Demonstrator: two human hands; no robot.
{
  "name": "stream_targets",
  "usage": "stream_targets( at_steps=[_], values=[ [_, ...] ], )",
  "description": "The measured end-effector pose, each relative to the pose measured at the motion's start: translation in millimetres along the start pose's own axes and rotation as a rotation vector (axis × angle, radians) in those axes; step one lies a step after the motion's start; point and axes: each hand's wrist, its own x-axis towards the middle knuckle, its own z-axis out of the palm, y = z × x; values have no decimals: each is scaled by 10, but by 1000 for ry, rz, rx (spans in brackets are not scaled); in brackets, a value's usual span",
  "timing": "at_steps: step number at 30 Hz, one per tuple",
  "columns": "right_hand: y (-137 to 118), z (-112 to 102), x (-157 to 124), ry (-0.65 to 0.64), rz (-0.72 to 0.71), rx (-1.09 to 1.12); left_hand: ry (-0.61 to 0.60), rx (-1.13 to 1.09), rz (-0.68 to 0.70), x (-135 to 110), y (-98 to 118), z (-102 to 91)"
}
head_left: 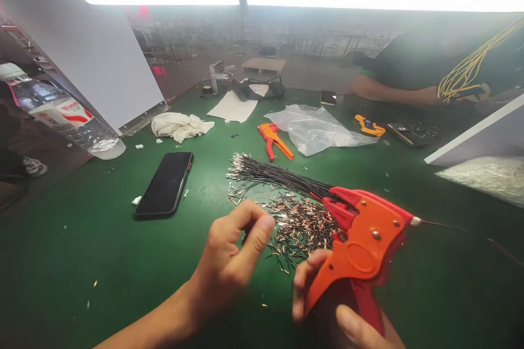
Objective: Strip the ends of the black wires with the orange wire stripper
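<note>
My right hand [313,278] is wrapped round the handles of an orange and red wire stripper [364,240], its jaws pointing left. A thin dark wire trails from the rear of the tool to the right. My left hand [233,251] is closed in a pinch left of the jaws; whatever its fingertips hold, if anything, I cannot make out. Just beyond it lies a bundle of black wires [282,174] with metal terminals at the left end. Between my hands spreads a heap of cut wire scraps [303,226] with bare copper ends, partly hidden by the stripper.
A phone [164,184], a white cloth [180,126] and a water bottle [65,112] are to the left. Farther back lie a second wire stripper [275,140], a plastic bag [319,128] and a yellow tool [369,125]. Across the table, another person's hand holds yellow wires [470,71].
</note>
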Motion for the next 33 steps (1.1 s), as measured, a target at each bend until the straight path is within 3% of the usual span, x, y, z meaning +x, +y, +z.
stream_targets(
  at_steps=[3,5,10,15,24,33],
  values=[
    [-83,7,14,196,-79,-99,-166,171,63,-50,-12,82],
    [-94,-19,40,253,-112,-94,-258,234,85,-83,-39,147],
    [-85,-86,62,214,-247,-253,-358,308,149,-162,-116,263],
    [-38,-41,20,184,-207,-361,-382,260,165,-190,-117,287],
    [-30,-75,43,186,-200,-248,-370,262,175,-217,-123,308],
    [-31,15,-35,256,-26,-171,-386,200,164,-237,-123,323]
  ],
)
